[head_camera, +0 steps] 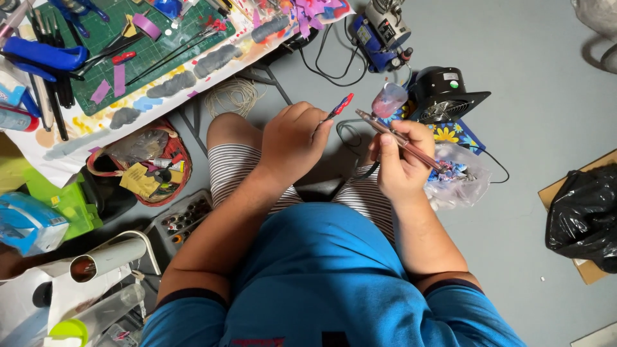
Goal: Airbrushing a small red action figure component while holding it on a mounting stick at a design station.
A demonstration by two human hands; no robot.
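1. Left hand (292, 142) curled shut around a small red and blue tool (340, 105), tip poking out to the far right.
2. Right hand (402, 160) closed around a thin airbrush (393, 133), held over the lap, its pink cup (389, 99) at the far end.
3. Paint maybe already in the cup; hard to tell from here. Tool tip not yet touching the airbrush.
4. Crowded on the left: messy table (77, 138), red basket (144, 164). Black fan (443, 93) just beyond the hands. Open grey floor (540, 77) on the right.
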